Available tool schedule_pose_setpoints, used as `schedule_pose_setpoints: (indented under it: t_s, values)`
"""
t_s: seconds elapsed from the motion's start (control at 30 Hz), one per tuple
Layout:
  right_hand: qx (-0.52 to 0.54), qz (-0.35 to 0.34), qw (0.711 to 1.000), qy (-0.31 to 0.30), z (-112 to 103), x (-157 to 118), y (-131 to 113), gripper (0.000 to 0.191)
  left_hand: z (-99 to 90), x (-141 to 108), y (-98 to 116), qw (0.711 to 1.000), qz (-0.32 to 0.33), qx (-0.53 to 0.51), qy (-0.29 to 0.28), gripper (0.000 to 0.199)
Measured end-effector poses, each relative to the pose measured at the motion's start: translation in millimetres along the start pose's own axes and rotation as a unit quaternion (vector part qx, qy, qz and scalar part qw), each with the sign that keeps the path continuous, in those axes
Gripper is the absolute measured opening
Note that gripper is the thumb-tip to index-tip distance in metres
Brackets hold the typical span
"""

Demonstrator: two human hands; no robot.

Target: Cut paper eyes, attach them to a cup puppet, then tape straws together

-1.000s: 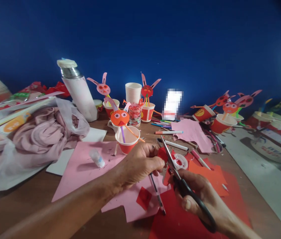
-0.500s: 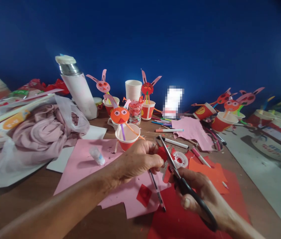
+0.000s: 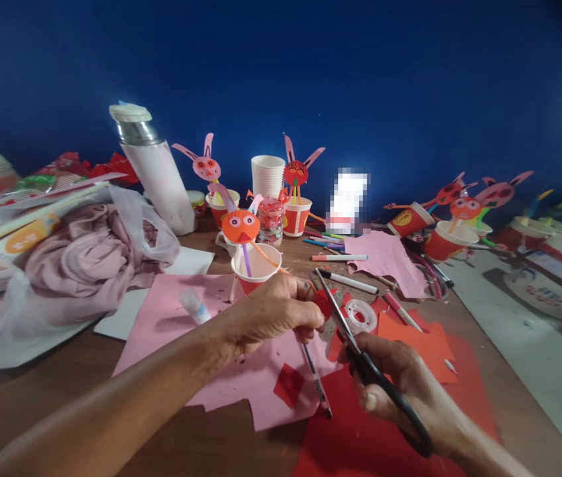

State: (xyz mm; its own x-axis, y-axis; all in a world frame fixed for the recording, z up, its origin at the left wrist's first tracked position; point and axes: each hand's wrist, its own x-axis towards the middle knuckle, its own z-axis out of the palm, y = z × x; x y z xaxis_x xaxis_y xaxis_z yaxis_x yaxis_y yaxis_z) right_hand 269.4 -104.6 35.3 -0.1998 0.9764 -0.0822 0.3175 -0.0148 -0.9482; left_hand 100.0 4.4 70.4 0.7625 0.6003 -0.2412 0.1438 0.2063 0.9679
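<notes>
Between the thumb and fingers of my left hand (image 3: 281, 311) a small piece of red paper (image 3: 324, 301) is pinched. My right hand (image 3: 405, 384) is closed round black-handled scissors (image 3: 370, 371), whose blades point up and away, alongside the red paper. Whether the blades are cutting into it I cannot tell. Beneath my left hand a pen (image 3: 317, 381) lies on pink paper (image 3: 231, 391), near a red paper square (image 3: 289, 384). Just beyond the hands sits a roll of clear tape (image 3: 360, 317). A paper cup (image 3: 256, 265) with an orange paper face (image 3: 240, 227) stands behind my left hand.
A white flask (image 3: 154, 175) leans at the back left beside a bag with pink cloth (image 3: 87, 252). Several decorated cups, stacked paper cups (image 3: 268, 175) and a jar of red scraps (image 3: 271, 222) line the back. Markers (image 3: 348, 281), a glue stick (image 3: 194, 306) and red sheets (image 3: 360, 430) lie about.
Both hands stay nearly in place, with the red paper still pinched and the scissors still held. The whole view has shifted very slightly.
</notes>
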Motion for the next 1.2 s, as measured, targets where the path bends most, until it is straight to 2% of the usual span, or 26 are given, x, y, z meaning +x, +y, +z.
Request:
schedule_pose_setpoints:
  t_s: [0.13, 0.3, 0.57, 0.7, 0.9, 1.2]
  values:
    - [0.020, -0.006, 1.000, 0.004, 0, 0, 2, 0.047, 0.0, -1, 0, 1.000, 0.000, -0.025, -0.009, 0.004]
    - [0.069, -0.014, 0.997, 0.031, 2, -1, 8, 0.051, 6.9, -1, -4, 0.997, 0.014, -0.073, -0.010, 0.014]
    - [0.077, -0.032, 0.996, 0.039, 4, -2, 10, 0.051, 22.8, -2, -8, 0.993, 0.027, -0.095, 0.063, 0.015]
    - [0.078, -0.025, 0.996, 0.037, 4, -3, 11, 0.052, 23.0, -2, -7, 0.992, 0.041, -0.091, 0.081, 0.012]
    - [0.074, -0.020, 0.996, 0.038, 4, -2, 12, 0.054, 22.4, -2, -5, 0.991, 0.026, -0.089, 0.094, 0.010]
    - [0.076, -0.017, 0.997, 0.027, 5, -2, 10, 0.050, 19.8, 0, -6, 0.993, 0.028, -0.082, 0.081, 0.009]
